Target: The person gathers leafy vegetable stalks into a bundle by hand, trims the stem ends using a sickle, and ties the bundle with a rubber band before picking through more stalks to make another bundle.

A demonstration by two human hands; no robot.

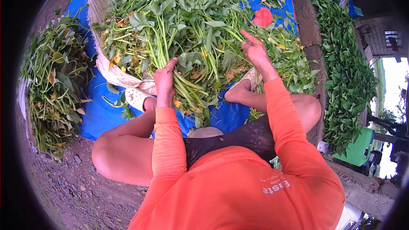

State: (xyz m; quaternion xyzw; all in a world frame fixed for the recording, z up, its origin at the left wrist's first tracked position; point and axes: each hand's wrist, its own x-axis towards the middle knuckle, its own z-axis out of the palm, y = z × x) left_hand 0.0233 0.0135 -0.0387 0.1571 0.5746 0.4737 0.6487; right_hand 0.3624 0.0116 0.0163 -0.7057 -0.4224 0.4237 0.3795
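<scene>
My left hand (165, 79) is closed around a bunch of long-stemmed leafy greens (161, 44) that look like water spinach. Their cut ends (189, 91) stick out below the fist and the leaves point away from me. My right hand (255, 53) is to the right, above the edge of the pile, with its index finger stretched out. The end of a single leafy stem (232, 33) lies between its thumb and fingers. Under both hands spreads a large heap of the same greens (204, 0), with some yellowed leaves, on a pale woven sack (102, 17).
Blue tarp (100, 106) lies beneath the sack. Another heap of greens (55, 85) stands at the left, and a long row of greens (345, 68) at the right. A red plastic piece (263, 17) lies beyond my right hand. My clogs (135, 98) flank the pile's near edge.
</scene>
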